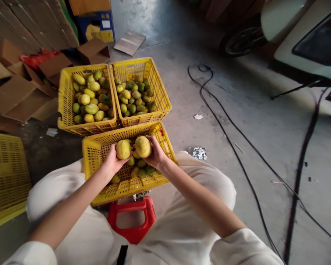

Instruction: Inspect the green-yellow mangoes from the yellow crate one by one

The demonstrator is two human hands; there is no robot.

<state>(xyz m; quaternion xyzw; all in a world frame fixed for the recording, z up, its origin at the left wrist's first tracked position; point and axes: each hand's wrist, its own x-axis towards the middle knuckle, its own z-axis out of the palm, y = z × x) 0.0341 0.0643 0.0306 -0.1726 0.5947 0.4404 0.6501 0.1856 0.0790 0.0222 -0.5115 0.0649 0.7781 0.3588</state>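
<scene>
My left hand (114,158) is closed around a round yellow-green fruit (123,149), its kind not certain. In my right hand (156,154) is a second, paler yellow fruit (143,147). The two fruits are held side by side, slightly apart, above the near yellow plastic crate (99,200). Below them in that crate lie several more green and yellow fruits (142,173), partly hidden by my hands. Beyond it stand the far left crate (85,129), heaped with similar fruits (91,108), and the far right crate (161,88), holding greener ones (136,96).
A red plastic stool (150,217) shows between my knees. Another yellow crate (8,176) stands at left, below open cardboard boxes (16,95). Black cables (234,147) cross the floor at right. A scooter (292,44) is parked beyond, and crumpled foil (199,153) lies by my knee.
</scene>
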